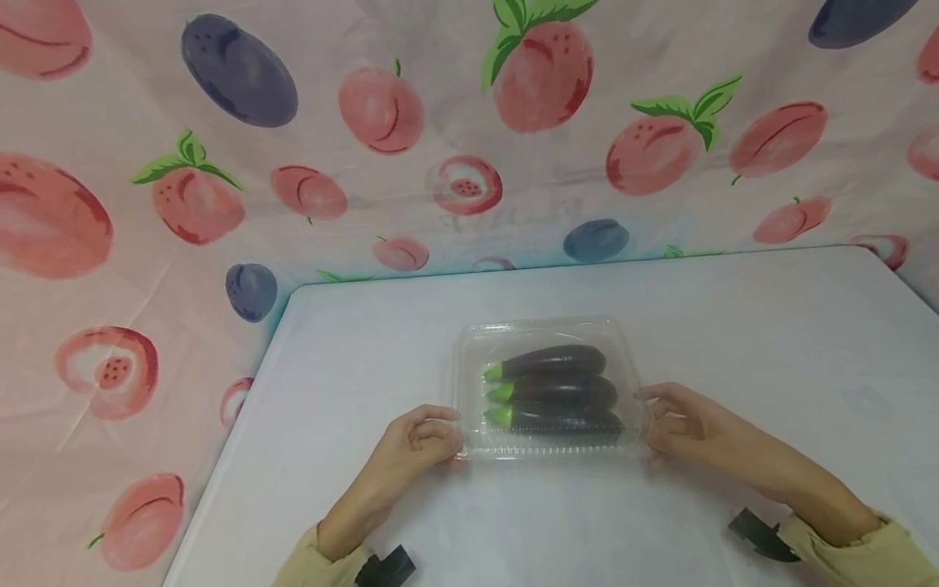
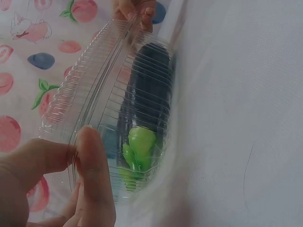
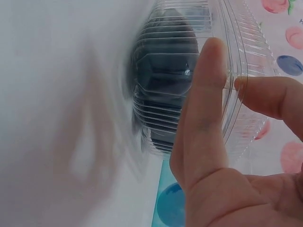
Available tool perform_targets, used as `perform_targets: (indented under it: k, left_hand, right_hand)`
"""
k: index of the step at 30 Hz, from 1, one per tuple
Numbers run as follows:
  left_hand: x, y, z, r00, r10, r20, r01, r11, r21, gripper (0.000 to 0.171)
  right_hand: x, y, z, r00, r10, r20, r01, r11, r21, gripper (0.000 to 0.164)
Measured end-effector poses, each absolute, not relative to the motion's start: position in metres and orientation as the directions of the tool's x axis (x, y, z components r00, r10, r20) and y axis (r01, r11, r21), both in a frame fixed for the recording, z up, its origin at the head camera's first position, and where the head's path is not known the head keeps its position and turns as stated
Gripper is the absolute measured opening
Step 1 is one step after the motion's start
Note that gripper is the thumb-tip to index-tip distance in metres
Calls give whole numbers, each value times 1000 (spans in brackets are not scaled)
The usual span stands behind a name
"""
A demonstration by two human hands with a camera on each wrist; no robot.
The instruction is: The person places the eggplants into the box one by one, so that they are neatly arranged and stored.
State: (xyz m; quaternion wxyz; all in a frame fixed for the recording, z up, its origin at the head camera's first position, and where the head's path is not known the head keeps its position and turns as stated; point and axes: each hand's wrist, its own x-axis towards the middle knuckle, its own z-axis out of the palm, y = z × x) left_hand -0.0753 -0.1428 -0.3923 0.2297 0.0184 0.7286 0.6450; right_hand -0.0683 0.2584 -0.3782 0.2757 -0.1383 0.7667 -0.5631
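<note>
A clear plastic clamshell box (image 1: 539, 330) with a ribbed wall holds three dark purple eggplants (image 1: 561, 391). They lie side by side, green stem ends to the left. At the box's left front corner my left hand (image 1: 421, 436) pinches the rim; the left wrist view shows the thumb (image 2: 92, 156) and a finger on either side of that edge. My right hand (image 1: 685, 420) grips the opposite side, with fingers and thumb closed on the rim flange (image 3: 232, 94). In both wrist views the lid and base edges meet along the rim.
The box is over a white table (image 1: 367, 342), whose back and left edges show. Behind it hangs a fruit-printed cloth (image 1: 411, 41). Black straps (image 1: 763, 534) sit by the wrists, at the ends of light sleeves (image 1: 866, 550).
</note>
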Motion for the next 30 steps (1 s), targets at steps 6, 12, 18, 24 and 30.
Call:
perform_targets:
  k: [6, 12, 18, 24, 30]
  left_hand:
    - [-77, -142, -391, -893, 341, -294, -258, 148, 955, 48]
    - [-77, -143, -392, -889, 346, -300, -259, 160, 953, 46]
    - [-78, -144, -391, -904, 324, -280, -222, 204, 953, 44]
    - [-79, -145, -389, -935, 248, -255, -180, 289, 940, 43]
    - [-82, -144, -386, -965, 186, -185, -114, 335, 935, 39]
  right_hand:
    - [-68, 260, -379, -818, -517, -253, 94, 314, -945, 59]
    - [-67, 261, -379, -823, -503, -263, 94, 337, -937, 58]
    - [-67, 262, -381, -890, -431, -149, -75, 461, -884, 51]
    - [-68, 264, -378, -920, -374, -116, -114, 541, -833, 51]
    - [-69, 264, -370, -935, -336, -116, -120, 607, -786, 52]
